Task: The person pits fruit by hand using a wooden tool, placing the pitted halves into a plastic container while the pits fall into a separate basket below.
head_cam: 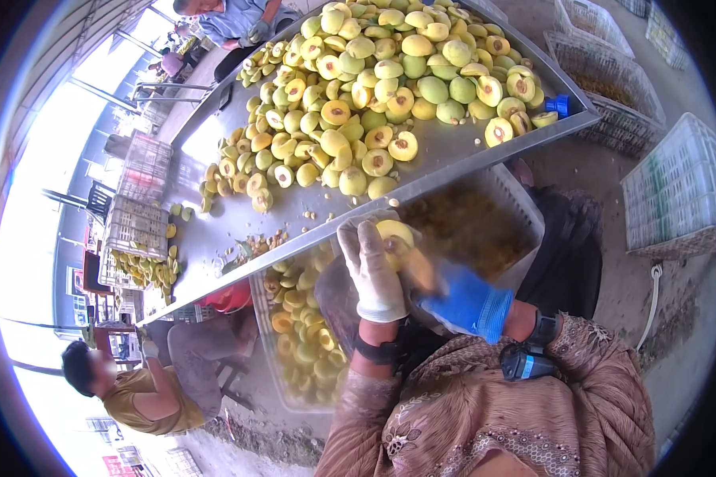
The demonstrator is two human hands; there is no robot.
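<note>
My left hand (372, 271), in a white knit glove, holds a cut yellow-green stone fruit (396, 231) with its brown centre showing. Close against the fruit is my right hand (462, 298), in a blue-backed glove and blurred by motion. An orange-brown blur at its fingers could be a tool or the glove's tips; I cannot tell which. Both hands are just off the near rim of a metal table (441, 149). Heaped on that table are many halved fruits (340, 113), several with the stone still inside. Below my hands, a plastic crate (528, 200) holds brown matter.
A crate of fruit halves (301, 355) stands on the floor to the left. Loose pits (268, 241) and a blue cap-like object (556, 106) lie on the table. White crates (674, 185) stand at right. One person (155, 387) sits at left, another (238, 24) across the table.
</note>
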